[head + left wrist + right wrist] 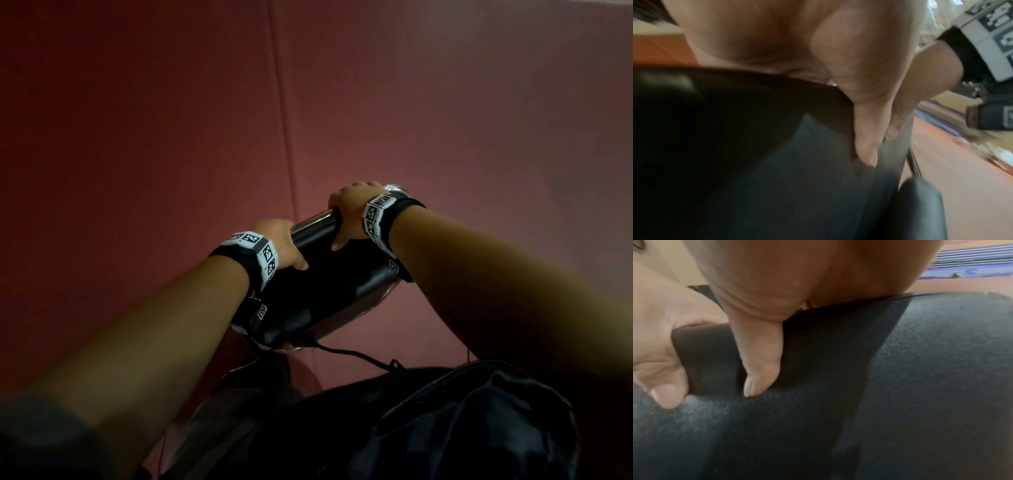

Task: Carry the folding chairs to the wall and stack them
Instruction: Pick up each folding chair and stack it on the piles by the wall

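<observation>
Head view shows both hands clamped on the black folding chair (329, 284) at frame centre: left hand (277, 240) and right hand (349, 212) wrap its top edge, thumbs pressed on the padded back, fingers curled over the far side. Red floor (171, 137) fills the background.

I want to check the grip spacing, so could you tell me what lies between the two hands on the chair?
Only the chair's own top edge: a bare stretch of shiny tube and black padding between the left hand and right hand, seen in the head view.
</observation>
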### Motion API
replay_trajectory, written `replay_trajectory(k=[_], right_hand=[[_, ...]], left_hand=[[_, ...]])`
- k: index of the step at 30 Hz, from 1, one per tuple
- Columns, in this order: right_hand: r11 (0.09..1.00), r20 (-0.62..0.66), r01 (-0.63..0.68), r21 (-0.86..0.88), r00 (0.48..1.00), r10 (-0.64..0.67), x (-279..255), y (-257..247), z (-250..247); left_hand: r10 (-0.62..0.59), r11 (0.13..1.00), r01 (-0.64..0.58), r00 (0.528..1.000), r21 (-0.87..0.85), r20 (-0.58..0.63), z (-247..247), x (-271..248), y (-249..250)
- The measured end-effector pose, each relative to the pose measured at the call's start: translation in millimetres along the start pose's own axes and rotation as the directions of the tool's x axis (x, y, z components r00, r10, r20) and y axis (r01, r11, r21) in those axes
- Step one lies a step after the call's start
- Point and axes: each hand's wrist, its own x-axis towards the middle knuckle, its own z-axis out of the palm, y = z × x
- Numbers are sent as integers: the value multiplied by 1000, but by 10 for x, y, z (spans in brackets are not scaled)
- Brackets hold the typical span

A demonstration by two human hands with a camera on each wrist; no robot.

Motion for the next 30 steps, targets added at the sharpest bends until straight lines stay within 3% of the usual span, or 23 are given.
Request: replay_trajectory(k=[5, 11, 17, 22, 25, 30], right_hand=[[985, -140, 157, -74, 976, -166, 632, -723, -882], [916, -255, 342, -208, 885, -388, 1326, -1513, -1570], [797, -217, 475, -374, 790, -573, 2005, -2110, -2042], [662, -141, 590, -462, 689, -711, 2626, -2324, -2421], [603, -99, 643, -472, 641, -761, 2890, -2371, -2577], [511, -45, 697, -504, 569, -821, 3105, -2623, -2703]], left_hand=[[-105, 994, 101, 981, -28, -164, -877, -62, -749], [-351, 926, 275, 881, -259, -318, -1402, -130, -1545], [-503, 817, 336, 812, -469, -295, -1663, -40, -2067], [-656, 692, 419, 706, -588, -268, -1916, 211, -2181], [-716, 647, 506, 660, -571, -227, -2049, 340, -2156], [-838, 516, 648, 519, -561, -171, -2121, 401, -2260]])
